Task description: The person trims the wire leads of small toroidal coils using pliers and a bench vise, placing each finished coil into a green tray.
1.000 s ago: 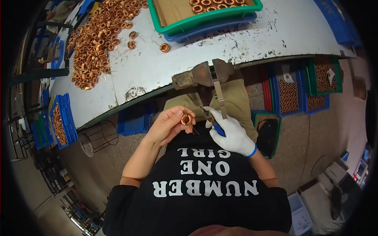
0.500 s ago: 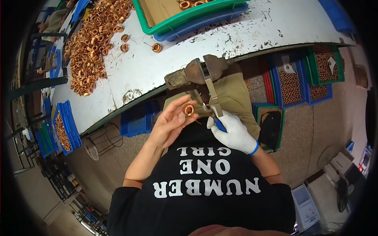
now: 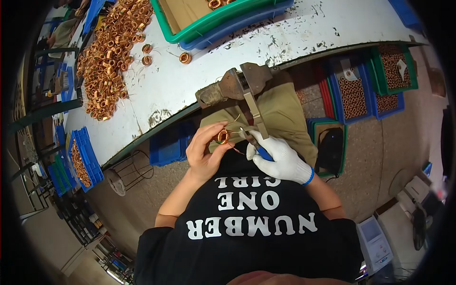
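My bare left hand point(image 3: 203, 152) pinches a copper-wound ring coil point(image 3: 223, 137) between thumb and fingers, and thin wire leads stick out from it. In a white glove, my right hand point(image 3: 285, 160) is wrapped round a pair of blue-handled pliers point(image 3: 263, 151). The jaws of the pliers point at a wire lead just right of the coil; whether they touch it I cannot tell. Beyond both hands, a rusty vise point(image 3: 234, 85) sits at the bench edge with a flat metal bar point(image 3: 255, 114) reaching down from it beside the pliers.
A large heap of copper coils point(image 3: 107, 66) lies on the white bench point(image 3: 156, 90), with several loose ones nearby. A green tray point(image 3: 173, 37) stands on a blue one at the back. Blue crates of coils point(image 3: 351, 97) are below right, another blue crate point(image 3: 92, 159) at left.
My left hand has turned the coil and shifted slightly left, with its fingers closer together. The wire leads now spread toward the pliers. The view has moved slightly.
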Motion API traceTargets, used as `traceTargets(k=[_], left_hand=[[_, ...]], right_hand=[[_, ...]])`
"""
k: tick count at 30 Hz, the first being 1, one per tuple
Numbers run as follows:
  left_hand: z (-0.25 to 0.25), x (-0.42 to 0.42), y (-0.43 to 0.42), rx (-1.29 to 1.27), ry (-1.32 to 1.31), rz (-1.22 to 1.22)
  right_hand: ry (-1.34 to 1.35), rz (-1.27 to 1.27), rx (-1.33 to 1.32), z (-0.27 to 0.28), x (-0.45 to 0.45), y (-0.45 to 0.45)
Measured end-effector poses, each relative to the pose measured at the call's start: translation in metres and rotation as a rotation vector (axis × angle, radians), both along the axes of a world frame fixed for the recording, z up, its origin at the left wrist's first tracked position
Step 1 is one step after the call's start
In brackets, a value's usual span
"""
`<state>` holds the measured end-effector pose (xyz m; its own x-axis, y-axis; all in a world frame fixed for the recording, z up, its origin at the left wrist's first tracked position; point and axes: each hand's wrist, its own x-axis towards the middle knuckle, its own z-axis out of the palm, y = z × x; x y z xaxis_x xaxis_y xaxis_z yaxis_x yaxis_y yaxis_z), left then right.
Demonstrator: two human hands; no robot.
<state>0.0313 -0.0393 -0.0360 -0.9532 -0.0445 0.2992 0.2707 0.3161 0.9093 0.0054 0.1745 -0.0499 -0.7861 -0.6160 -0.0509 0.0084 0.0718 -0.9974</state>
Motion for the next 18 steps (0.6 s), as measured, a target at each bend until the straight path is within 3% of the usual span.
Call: traceTargets(k=[5, 10, 14, 18], left_hand=[[0.015, -0.005, 0.001, -0.173, -0.021, 0.003], [0.02, -0.004, 0.0, -0.319, -0.063, -0.028], [0.011, 0.002, -0.006, 0.018, -0.238, 0.033], [0.013, 0.003, 0.001, 0.282, -0.28, -0.003]], right_hand=[[-0.014, 0.042, 0.017, 0.001, 0.0, 0.001], [0.206, 0.016, 0.29, 0.03, 0.0, 0.002], [-0.013, -0.023, 0.1, 0.016, -0.006, 0.01], [0.018, 0.013, 0.061, 0.014, -0.009, 0.01]])
